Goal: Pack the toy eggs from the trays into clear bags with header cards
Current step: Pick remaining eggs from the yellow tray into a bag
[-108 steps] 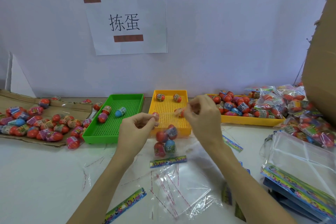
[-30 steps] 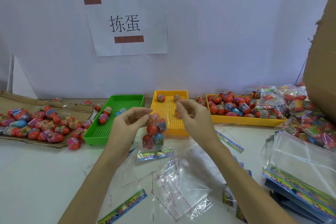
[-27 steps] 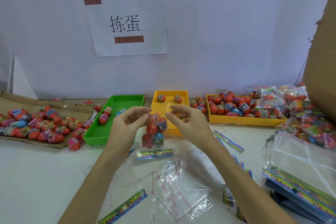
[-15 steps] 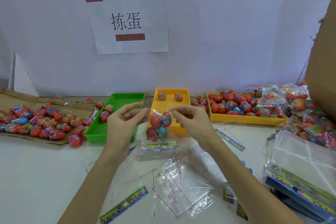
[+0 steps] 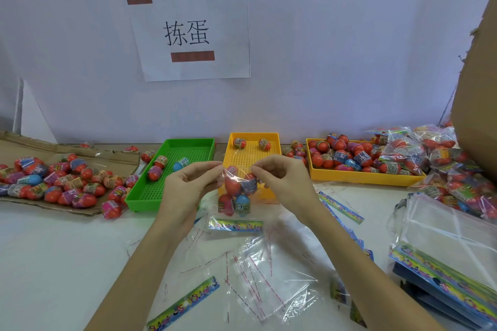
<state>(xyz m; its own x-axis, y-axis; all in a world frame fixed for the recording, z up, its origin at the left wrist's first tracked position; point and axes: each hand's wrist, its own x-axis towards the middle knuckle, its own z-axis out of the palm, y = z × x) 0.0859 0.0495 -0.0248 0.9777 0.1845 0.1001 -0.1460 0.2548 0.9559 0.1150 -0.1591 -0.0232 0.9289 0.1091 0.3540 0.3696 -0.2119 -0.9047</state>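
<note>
A clear bag [image 5: 236, 196] with several toy eggs in it hangs between my hands above the table, its colourful header card [image 5: 235, 225] at the bottom. My left hand [image 5: 188, 185] pinches the bag's top left edge. My right hand [image 5: 282, 181] pinches the top right edge. Behind the bag stands a yellow tray [image 5: 254, 140] with two eggs at its far end. A green tray [image 5: 172, 191] to the left holds three eggs. A second yellow tray [image 5: 363, 177] on the right is full of eggs.
Loose eggs lie on flattened cardboard [image 5: 16, 142] at the left. Filled bags [image 5: 443, 161] pile up at the right, by a cardboard box [image 5: 478, 88]. A stack of empty bags with header cards [image 5: 443, 255] sits at the front right. Loose clear bags [image 5: 269, 277] and header strips [image 5: 183, 303] lie in front.
Both hands have drawn closer together on the bag's top edge and lifted it slightly. My right hand, off the bag a second ago, now pinches it.
</note>
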